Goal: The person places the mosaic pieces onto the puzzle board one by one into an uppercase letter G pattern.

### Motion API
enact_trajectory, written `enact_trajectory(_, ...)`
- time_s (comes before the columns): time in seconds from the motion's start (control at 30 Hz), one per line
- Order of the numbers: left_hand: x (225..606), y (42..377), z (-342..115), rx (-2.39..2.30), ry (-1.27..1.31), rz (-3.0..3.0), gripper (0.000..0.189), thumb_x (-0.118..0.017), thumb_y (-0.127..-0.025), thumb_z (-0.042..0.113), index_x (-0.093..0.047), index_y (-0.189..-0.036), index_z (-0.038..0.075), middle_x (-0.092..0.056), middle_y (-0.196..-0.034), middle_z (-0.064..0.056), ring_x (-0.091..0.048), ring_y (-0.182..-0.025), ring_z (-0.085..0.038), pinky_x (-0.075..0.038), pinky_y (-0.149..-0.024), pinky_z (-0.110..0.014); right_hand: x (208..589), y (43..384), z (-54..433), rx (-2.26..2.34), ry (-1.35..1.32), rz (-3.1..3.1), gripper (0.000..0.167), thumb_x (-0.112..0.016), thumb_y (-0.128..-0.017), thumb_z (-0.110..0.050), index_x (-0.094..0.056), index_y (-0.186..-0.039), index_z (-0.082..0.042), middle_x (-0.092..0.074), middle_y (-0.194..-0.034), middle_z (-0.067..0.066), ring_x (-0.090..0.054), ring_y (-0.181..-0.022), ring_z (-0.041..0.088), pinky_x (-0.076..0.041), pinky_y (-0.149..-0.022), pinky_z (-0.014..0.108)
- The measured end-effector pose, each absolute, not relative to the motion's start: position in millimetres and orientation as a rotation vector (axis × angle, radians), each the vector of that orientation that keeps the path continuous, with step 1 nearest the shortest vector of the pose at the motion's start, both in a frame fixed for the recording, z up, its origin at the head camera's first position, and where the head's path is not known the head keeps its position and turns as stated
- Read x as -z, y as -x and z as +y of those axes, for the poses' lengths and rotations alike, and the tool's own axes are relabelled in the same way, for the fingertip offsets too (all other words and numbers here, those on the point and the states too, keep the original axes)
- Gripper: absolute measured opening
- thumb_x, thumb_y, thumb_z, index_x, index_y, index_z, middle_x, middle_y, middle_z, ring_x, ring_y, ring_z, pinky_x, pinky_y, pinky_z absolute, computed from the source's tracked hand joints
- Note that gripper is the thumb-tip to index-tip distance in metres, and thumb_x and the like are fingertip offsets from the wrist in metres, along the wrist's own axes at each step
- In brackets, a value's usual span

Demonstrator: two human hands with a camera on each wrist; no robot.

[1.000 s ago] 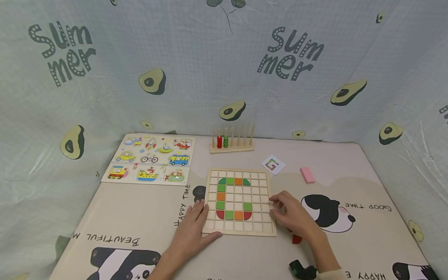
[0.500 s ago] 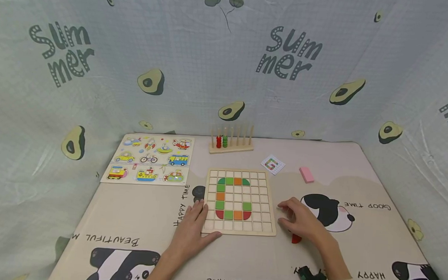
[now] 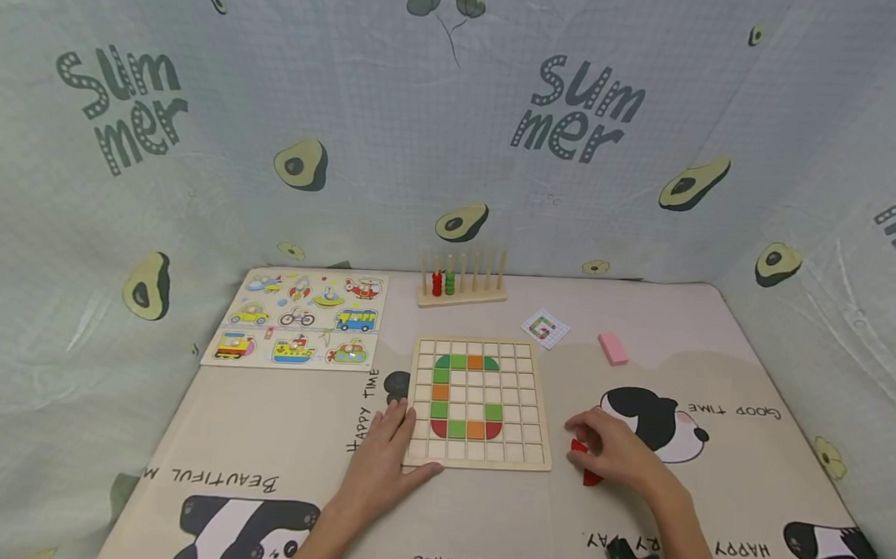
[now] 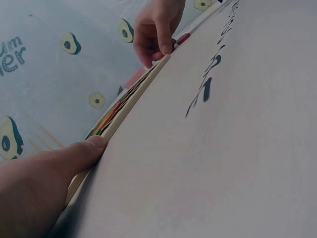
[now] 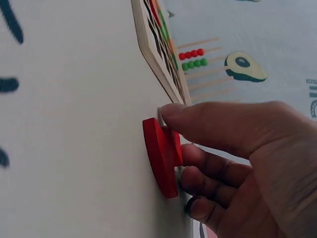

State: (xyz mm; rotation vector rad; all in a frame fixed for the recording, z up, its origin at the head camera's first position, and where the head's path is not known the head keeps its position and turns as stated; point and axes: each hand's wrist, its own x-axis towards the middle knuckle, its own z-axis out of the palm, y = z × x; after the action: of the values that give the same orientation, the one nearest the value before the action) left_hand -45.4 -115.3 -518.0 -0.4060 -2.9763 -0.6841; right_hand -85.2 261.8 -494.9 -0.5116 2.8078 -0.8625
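Note:
A wooden grid board [image 3: 477, 463] lies in the middle, with green, orange and red tiles [image 3: 440, 393] forming a G-like shape in its cells. My left hand [image 3: 382, 456] rests at the board's lower left corner, fingers along the left edge and thumb [image 4: 94, 144] along the near edge. To the right of the board, my right hand [image 3: 615, 449] is over red blocks, thumb and index finger apart with some red between them. In the right wrist view, a curved red block [image 5: 159, 158] lies below the thumb, another red block [image 5: 177, 148] partly hidden behind it.
A small card [image 3: 546, 329] with a coloured G and a pink block [image 3: 613, 349] lie beyond the board's right side. A peg stand [image 3: 462, 298] with red and green beads stands at the back. A vehicle picture board [image 3: 265, 338] lies back left.
My right hand has drawn back from the board's right edge, moving right and toward me to the red blocks. More red now shows between its fingers. My left hand has stayed in place.

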Motion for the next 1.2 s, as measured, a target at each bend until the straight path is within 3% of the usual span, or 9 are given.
enact_trajectory(0.17, 518.7, 45.5, -115.8, 0.684, 0.410, -2.975, 0.092, -0.069, -0.083, 0.064, -0.048, -0.147, 0.001, -0.042, -0.157, -0.017, -0.034, -0.150, -0.033, -0.026, -0.128, -0.047, 496.1, 85.9, 264.8, 0.926, 0.544, 2.763, 0.029, -0.081, -0.083, -0.017, -0.070, -0.109, -0.009, -0.060, -0.088, -0.008, -0.048, -0.077, -0.001, -0.049, -0.064, 0.019)
enact_trajectory(0.47, 520.2, 46.1, -115.9, 0.680, 0.416, -2.965, 0.093, -0.069, -0.083, 0.065, -0.048, -0.147, 0.001, -0.043, -0.157, -0.018, -0.035, -0.150, -0.033, -0.026, -0.128, -0.047, 496.7, 88.8, 260.6, 0.855, 0.524, 2.803, 0.019, -0.077, -0.087, -0.012, -0.071, -0.104, -0.017, -0.061, -0.101, -0.006, -0.052, -0.087, 0.004, -0.054, -0.076, 0.022)
enact_trajectory(0.7, 520.2, 46.4, -115.5, 0.683, 0.411, -2.974, 0.093, -0.068, -0.083, 0.065, -0.047, -0.148, 0.001, -0.042, -0.158, -0.017, -0.034, -0.150, -0.033, -0.026, -0.128, -0.047, 493.6, 91.3, 254.6, 0.894, 0.496, 2.823, 0.016, -0.074, -0.090, -0.010, -0.064, -0.099, -0.019, -0.060, -0.092, -0.008, -0.052, -0.082, 0.004, -0.054, -0.073, 0.021)
enact_trajectory(0.97, 519.3, 45.9, -115.3, 0.682, 0.403, -2.979, 0.093, -0.068, -0.083, 0.066, -0.047, -0.148, 0.002, -0.042, -0.158, -0.017, -0.034, -0.151, -0.033, -0.026, -0.128, -0.046, 489.9, 98.4, 244.3, 0.936, 0.548, 2.873, 0.021, -0.072, -0.091, -0.010, -0.065, -0.111, -0.013, -0.060, -0.097, -0.008, -0.053, -0.084, 0.003, -0.056, -0.076, 0.020)
enact_trajectory(1.2, 519.1, 45.3, -115.2, 0.687, 0.396, -2.982, 0.093, -0.068, -0.083, 0.066, -0.047, -0.148, 0.002, -0.041, -0.158, -0.017, -0.033, -0.151, -0.032, -0.025, -0.129, -0.046, 483.1, 105.4, 228.3, 1.001, 0.515, 2.838, 0.017, -0.071, -0.092, -0.012, -0.066, -0.107, -0.018, -0.063, -0.098, -0.008, -0.057, -0.086, 0.005, -0.057, -0.077, 0.020)
